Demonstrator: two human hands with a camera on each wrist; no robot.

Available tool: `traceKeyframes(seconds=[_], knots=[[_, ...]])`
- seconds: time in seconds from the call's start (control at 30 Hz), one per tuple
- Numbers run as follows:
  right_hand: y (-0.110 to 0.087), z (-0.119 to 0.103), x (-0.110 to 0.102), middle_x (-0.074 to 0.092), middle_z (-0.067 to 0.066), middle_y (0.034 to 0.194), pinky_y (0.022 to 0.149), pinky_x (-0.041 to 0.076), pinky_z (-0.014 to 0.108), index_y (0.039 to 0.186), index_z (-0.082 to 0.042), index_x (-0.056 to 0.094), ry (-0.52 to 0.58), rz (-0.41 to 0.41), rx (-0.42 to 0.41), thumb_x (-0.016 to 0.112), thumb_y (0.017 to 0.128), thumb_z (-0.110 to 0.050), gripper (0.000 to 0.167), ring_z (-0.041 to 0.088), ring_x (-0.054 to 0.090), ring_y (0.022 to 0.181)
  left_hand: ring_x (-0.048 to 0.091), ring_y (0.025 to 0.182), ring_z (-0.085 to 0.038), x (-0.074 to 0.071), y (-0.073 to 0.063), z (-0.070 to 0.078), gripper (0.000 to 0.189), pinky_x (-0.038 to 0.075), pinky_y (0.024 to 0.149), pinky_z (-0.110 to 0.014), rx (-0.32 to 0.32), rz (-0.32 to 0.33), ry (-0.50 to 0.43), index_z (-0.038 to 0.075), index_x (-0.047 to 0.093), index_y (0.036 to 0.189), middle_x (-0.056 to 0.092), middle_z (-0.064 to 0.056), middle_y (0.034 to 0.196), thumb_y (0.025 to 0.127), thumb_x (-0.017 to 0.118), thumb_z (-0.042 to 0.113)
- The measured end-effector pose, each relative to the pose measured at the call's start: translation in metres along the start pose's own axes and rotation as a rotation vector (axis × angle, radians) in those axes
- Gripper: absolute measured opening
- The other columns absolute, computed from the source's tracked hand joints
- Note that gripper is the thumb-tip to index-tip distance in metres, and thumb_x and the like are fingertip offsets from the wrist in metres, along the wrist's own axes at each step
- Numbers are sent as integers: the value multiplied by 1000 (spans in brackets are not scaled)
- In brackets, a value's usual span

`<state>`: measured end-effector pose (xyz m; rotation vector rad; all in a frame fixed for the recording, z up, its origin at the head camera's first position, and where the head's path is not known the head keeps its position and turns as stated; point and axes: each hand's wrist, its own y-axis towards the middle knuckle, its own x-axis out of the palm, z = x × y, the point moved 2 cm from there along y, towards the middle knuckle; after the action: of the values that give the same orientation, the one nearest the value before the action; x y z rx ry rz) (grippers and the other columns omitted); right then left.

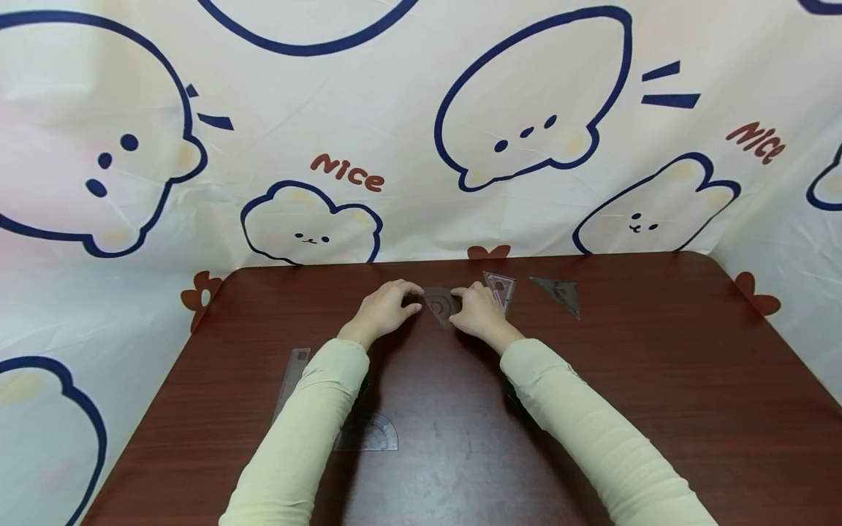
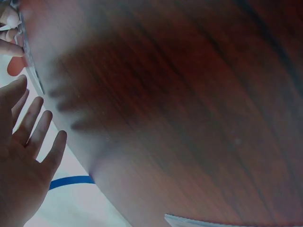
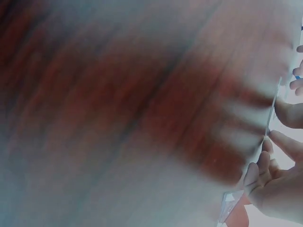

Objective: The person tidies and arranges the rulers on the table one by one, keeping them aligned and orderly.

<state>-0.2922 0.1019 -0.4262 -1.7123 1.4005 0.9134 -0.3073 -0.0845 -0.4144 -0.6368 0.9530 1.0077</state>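
A clear set square (image 1: 439,301) with a curved pattern inside lies near the far side of the table, between both hands. My right hand (image 1: 482,313) pinches its right side between thumb and fingers; in the right wrist view the set square (image 3: 271,116) shows edge-on at the fingertips. Beside its left corner is my left hand (image 1: 387,308), whose fingers (image 2: 34,118) look spread and fairly straight in the left wrist view. Just behind the right hand lies a second clear set square (image 1: 503,286), partly covered by that hand.
A darker triangular set square (image 1: 560,294) lies further right. Nearer, a clear straight ruler (image 1: 292,376) and a clear protractor (image 1: 375,432) are partly hidden by the left sleeve (image 1: 296,446). A patterned cloth (image 1: 421,212) hangs behind the brown table (image 1: 658,380).
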Motion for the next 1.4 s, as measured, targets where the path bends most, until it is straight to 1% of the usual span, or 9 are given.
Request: traceKeyframes(seconds=[0.17,0.3,0.5,0.6,0.67,0.77,0.83,1.07,1.4], knots=[[-2,0,0,52,16,120,85,42,42,139,-11,58,36,-15,-17,60,84,-3,55,31,47,106,48,129,-26,3,0,1,37,42,102,-49,-26,-23,-9,13,60,135,56,-6,135,100,62,26],[-2,1,0,54,14,116,84,43,41,135,-12,61,60,-5,-30,61,84,-1,52,29,48,104,48,130,-26,5,1,3,39,42,101,-48,-38,-28,1,13,60,135,55,-7,136,99,63,28],[-3,4,0,56,12,110,84,45,40,130,-9,64,81,12,-43,62,85,0,46,27,51,99,53,121,-26,7,0,9,42,45,96,-46,-49,-31,-4,12,62,133,58,-7,127,96,68,31],[-4,3,0,57,13,110,85,45,41,128,-8,65,76,25,-53,64,91,-6,38,28,52,100,56,114,-25,8,1,10,44,47,92,-45,-66,-22,15,12,63,131,59,-7,121,94,70,33],[-4,3,0,58,13,111,88,45,42,127,-7,65,71,35,-53,68,93,-15,35,29,53,103,57,110,-24,9,2,10,45,48,90,-45,-78,-15,34,12,63,130,60,-7,118,92,72,35],[-5,2,0,57,13,115,91,44,44,129,-5,63,74,27,-41,75,91,-30,47,31,52,109,58,107,-23,9,4,11,44,49,89,-44,-94,-20,53,13,65,128,60,-6,115,92,72,36],[-4,2,1,56,13,118,92,44,45,130,-5,62,75,19,-31,78,87,-35,55,31,50,112,58,107,-22,9,4,12,43,49,89,-45,-103,-28,54,14,65,127,60,-6,115,91,73,37],[2,0,0,55,17,120,94,43,44,126,-2,63,95,18,-27,83,82,-29,55,34,49,115,58,107,-21,7,4,13,42,48,89,-45,-116,-42,45,15,65,126,60,-4,114,90,74,36],[3,-3,-1,56,16,117,96,40,45,127,-2,64,151,-37,2,84,80,-23,55,33,45,114,57,109,-22,7,1,11,41,48,90,-45,-97,-47,37,15,66,125,60,-5,116,90,74,35]])
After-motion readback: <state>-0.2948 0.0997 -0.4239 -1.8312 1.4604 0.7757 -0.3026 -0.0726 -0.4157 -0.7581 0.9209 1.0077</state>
